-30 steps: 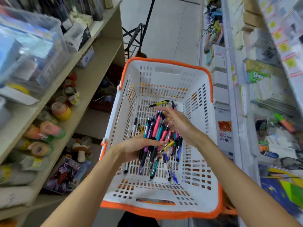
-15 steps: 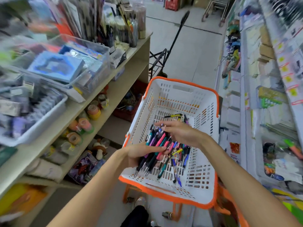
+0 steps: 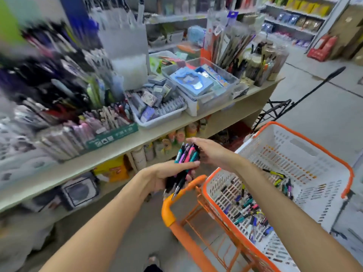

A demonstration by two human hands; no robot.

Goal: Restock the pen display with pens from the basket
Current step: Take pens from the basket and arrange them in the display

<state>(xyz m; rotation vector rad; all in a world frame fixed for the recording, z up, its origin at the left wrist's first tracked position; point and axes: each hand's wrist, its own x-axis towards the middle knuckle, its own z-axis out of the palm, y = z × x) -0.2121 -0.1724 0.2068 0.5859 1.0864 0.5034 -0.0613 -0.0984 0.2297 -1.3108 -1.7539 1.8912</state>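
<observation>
My left hand (image 3: 167,174) grips a bundle of coloured pens (image 3: 187,157), lifted out to the left of the basket. My right hand (image 3: 211,152) lies with straight fingers against the top of the bundle. The white basket (image 3: 318,160) with an orange rim sits at the right on an orange cart, and several loose pens (image 3: 249,211) lie on its floor. The pen display (image 3: 78,114), blurred, stands on the shelf top at the left, packed with upright pens.
Clear bins of stationery (image 3: 198,85) and a grey tray (image 3: 159,110) sit on the beige shelf unit (image 3: 125,148). Tape rolls and boxes fill the lower shelf. The orange cart handle (image 3: 169,211) is just below my hands. An open floor aisle runs to the right.
Both hands have lifted the pen bundle out of the basket and carried it left toward the shelf. The view has swung up and left, so the basket now sits at the lower right.
</observation>
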